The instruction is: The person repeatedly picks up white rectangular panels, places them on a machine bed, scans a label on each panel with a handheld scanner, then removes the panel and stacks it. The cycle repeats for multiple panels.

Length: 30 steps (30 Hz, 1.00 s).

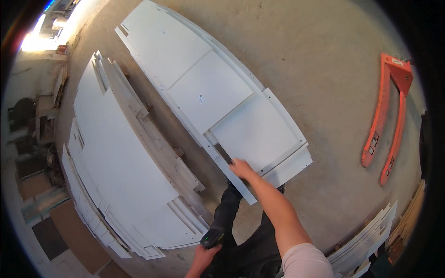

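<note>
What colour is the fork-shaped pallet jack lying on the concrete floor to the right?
Orange-red; the pallet jack shows clearly in the head view, at the right.

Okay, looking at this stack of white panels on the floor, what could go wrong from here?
The right hand reaches one-handed to a long narrow white strip at the edge of the white panel stack; lifted that way, it may tip or slide off.

The left hand holds a black handheld device, so it is not free to steady anything.

The legs stand close between this stack and the second pile; a sliding board might hit the feet.
</note>
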Each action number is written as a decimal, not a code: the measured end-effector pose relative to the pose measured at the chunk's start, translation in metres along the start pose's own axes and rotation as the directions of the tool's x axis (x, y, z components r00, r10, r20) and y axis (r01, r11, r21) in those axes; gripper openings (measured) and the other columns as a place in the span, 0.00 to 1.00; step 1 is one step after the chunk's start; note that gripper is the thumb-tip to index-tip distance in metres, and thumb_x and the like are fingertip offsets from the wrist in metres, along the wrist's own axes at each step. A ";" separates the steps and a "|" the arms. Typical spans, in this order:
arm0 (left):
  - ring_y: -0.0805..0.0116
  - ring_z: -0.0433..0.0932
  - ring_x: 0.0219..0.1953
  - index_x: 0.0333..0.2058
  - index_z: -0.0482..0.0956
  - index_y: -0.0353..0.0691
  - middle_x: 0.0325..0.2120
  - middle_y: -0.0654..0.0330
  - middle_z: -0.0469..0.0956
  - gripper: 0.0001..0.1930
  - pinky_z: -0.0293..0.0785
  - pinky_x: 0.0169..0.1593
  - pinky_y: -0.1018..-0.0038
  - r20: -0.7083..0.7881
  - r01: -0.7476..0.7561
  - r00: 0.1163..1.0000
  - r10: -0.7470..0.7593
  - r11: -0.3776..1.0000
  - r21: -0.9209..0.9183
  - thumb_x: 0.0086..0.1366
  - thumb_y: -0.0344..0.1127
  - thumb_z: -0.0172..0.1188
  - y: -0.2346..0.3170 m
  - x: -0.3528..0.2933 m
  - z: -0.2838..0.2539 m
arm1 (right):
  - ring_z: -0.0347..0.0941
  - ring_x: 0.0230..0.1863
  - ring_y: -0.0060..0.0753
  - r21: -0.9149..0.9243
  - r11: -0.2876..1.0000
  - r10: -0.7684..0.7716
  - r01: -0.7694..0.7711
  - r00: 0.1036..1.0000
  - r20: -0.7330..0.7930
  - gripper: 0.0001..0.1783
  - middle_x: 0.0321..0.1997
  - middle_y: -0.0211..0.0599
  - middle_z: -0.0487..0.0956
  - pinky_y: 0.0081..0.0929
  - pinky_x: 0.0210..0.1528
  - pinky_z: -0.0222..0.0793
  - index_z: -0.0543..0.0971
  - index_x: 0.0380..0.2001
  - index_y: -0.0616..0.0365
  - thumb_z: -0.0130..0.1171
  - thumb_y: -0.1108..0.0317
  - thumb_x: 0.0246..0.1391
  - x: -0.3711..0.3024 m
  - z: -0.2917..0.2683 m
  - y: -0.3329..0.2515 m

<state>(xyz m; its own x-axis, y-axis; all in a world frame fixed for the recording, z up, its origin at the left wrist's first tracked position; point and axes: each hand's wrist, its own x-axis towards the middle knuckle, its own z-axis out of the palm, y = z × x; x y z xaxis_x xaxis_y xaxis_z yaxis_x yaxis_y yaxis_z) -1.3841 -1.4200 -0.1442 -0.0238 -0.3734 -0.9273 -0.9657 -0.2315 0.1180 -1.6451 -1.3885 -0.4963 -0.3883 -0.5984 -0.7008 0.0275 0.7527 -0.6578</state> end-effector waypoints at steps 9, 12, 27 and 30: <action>0.58 0.83 0.42 0.43 0.84 0.36 0.36 0.46 0.84 0.22 0.76 0.48 0.63 0.251 -0.410 0.899 0.359 0.891 0.194 0.56 0.47 0.70 -0.007 -0.122 0.093 | 0.83 0.30 0.29 0.556 0.801 0.432 -0.222 0.858 -0.280 0.11 0.34 0.41 0.85 0.29 0.35 0.77 0.80 0.39 0.62 0.56 0.67 0.59 -0.363 -0.059 0.200; 0.46 0.82 0.40 0.38 0.82 0.34 0.33 0.44 0.83 0.21 0.76 0.45 0.59 0.411 -0.730 0.681 0.607 0.612 0.305 0.55 0.48 0.70 -0.015 -0.156 0.115 | 0.80 0.34 0.28 0.711 0.680 0.587 -0.177 0.713 -0.384 0.11 0.37 0.37 0.83 0.26 0.34 0.76 0.78 0.45 0.60 0.54 0.67 0.63 -0.487 -0.091 0.212; 0.70 0.80 0.27 0.33 0.84 0.32 0.22 0.57 0.83 0.17 0.76 0.36 0.67 0.824 -0.902 0.431 0.367 0.160 0.401 0.56 0.43 0.68 -0.120 -0.177 0.162 | 0.81 0.29 0.37 0.899 -0.393 0.890 0.195 0.327 0.318 0.11 0.32 0.39 0.83 0.37 0.31 0.76 0.81 0.41 0.59 0.59 0.63 0.61 -0.814 0.520 0.159; 0.69 0.80 0.26 0.29 0.83 0.31 0.21 0.58 0.82 0.15 0.75 0.34 0.67 0.875 -0.911 0.397 0.277 0.005 0.412 0.56 0.41 0.67 -0.154 -0.190 0.199 | 0.81 0.31 0.36 0.794 -0.526 0.838 0.304 0.345 0.423 0.11 0.33 0.38 0.83 0.38 0.32 0.76 0.82 0.40 0.57 0.58 0.61 0.62 -0.808 0.607 0.139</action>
<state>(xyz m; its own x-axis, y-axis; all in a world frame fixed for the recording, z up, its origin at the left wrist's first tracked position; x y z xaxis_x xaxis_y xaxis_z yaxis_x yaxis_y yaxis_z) -1.2827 -1.1347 -0.0568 -0.5035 0.5732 -0.6465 -0.0900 0.7094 0.6990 -0.7686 -0.9675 -0.1887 0.2793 0.3080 -0.9095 0.5991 -0.7961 -0.0856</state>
